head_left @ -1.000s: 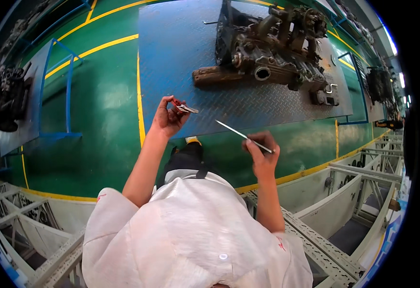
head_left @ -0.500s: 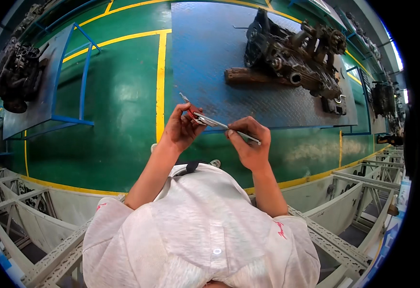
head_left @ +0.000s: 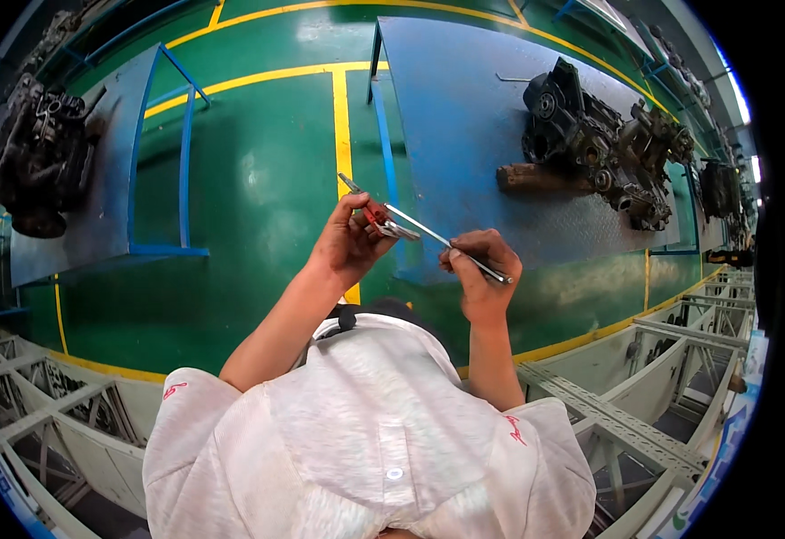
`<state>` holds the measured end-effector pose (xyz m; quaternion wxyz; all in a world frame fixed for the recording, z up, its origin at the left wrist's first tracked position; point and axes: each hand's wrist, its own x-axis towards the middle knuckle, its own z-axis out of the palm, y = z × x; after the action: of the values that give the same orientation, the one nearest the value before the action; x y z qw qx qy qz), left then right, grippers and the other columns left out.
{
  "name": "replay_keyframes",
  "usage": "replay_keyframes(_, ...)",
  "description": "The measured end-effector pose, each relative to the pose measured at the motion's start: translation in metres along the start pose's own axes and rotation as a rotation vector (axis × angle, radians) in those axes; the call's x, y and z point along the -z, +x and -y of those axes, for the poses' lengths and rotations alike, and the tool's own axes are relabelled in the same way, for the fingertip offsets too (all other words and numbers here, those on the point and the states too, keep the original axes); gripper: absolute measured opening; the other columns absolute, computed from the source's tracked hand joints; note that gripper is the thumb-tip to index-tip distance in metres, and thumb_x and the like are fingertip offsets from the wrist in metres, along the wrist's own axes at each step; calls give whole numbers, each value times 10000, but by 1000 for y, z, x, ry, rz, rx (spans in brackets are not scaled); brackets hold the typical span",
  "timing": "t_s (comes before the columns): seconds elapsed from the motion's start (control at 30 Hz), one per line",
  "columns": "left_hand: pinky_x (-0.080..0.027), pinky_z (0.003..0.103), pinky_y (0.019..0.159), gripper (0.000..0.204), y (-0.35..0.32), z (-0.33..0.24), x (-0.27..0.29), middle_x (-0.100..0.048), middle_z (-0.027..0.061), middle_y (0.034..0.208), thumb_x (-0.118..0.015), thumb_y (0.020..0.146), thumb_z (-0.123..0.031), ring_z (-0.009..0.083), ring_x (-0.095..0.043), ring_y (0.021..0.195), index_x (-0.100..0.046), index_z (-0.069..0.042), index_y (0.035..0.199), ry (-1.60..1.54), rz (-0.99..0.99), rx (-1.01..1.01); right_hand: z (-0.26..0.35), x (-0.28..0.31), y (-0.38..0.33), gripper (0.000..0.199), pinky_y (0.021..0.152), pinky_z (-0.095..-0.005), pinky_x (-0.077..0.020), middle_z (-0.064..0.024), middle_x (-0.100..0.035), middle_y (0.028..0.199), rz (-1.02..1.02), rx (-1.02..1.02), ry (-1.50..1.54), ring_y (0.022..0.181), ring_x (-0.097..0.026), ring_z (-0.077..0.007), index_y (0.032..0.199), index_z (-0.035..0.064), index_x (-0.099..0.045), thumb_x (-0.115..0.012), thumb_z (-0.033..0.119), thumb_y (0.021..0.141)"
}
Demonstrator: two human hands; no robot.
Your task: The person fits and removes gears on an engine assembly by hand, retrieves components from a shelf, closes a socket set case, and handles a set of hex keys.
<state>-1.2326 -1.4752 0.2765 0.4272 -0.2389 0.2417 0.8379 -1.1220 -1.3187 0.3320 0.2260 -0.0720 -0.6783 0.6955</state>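
Note:
My left hand [head_left: 351, 241] is closed around a small red holder [head_left: 376, 215] with several silver metal pieces, like a hex key set. One piece sticks out past the fingers at the far left, others toward the right. A long thin silver rod [head_left: 425, 228] is pinched in my right hand [head_left: 484, 271]. Its far end lies close beside the red holder; whether they touch I cannot tell. The near end pokes out past my right fingers. Both hands are in front of my chest, over the green floor and the near edge of the blue table [head_left: 446, 108].
On the blue table to the right lie a dark, greasy engine [head_left: 604, 148] and a wooden block [head_left: 543, 178]. A bent metal rod [head_left: 513, 78] rests farther back. Another engine [head_left: 38, 153] stands on a second table [head_left: 127, 153] at left. Grey metal racks [head_left: 608, 413] run behind me.
The blue table and engine have shifted rightward in view, and more floor shows. The silver rod, earlier lying along the metal pieces, is now angled apart from them.

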Motion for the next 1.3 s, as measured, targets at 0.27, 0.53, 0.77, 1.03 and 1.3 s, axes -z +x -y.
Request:
replay_keyframes(0.27,-539,343,836,355,34,-70,3,-633,54,913,-678,771,-355,194,-631,858,-594,-47,928,34,-18,25,-18,-46,52,41,582,-236,-488,-87,-625,700,-1,-20,12,643,-616,-125,769,-52,-589,-576,-85,748)
replay_keyframes(0.53,-534,330,832,337,143,-144,-13,-620,53,867,-651,806,-307,175,-627,826,-582,-25,977,271,-28,-163,-69,-58,172,20,562,-237,-469,-77,-619,702,10,-32,-210,613,-595,-116,778,-39,-592,-595,-41,758)
replay_keyframes(0.77,-488,338,867,358,262,-212,-92,-623,68,896,-633,815,-301,183,-606,885,-549,-28,1030,298,-74,-119,-109,-66,322,93,505,-252,-419,-85,-616,715,-126,-381,89,556,-537,-102,794,-27,-564,-634,34,794)
replay_keyframes(1.03,-524,373,869,262,355,-250,-167,-634,70,868,-651,813,-233,204,-626,867,-589,-27,963,295,-1,2,-117,-24,430,87,472,-309,-399,-67,-535,627,-301,348,-684,516,-526,-209,843,37,-598,-656,84,799)
replay_keyframes(1.3,-466,282,815,254,488,-289,-192,-623,30,869,-620,844,-250,143,-584,823,-594,-54,1004,334,169,343,-198,-46,555,526,917,-459,-375,-226,-506,1130,-405,122,-1072,1089,-462,-398,1206,-20,-472,-594,346,848)
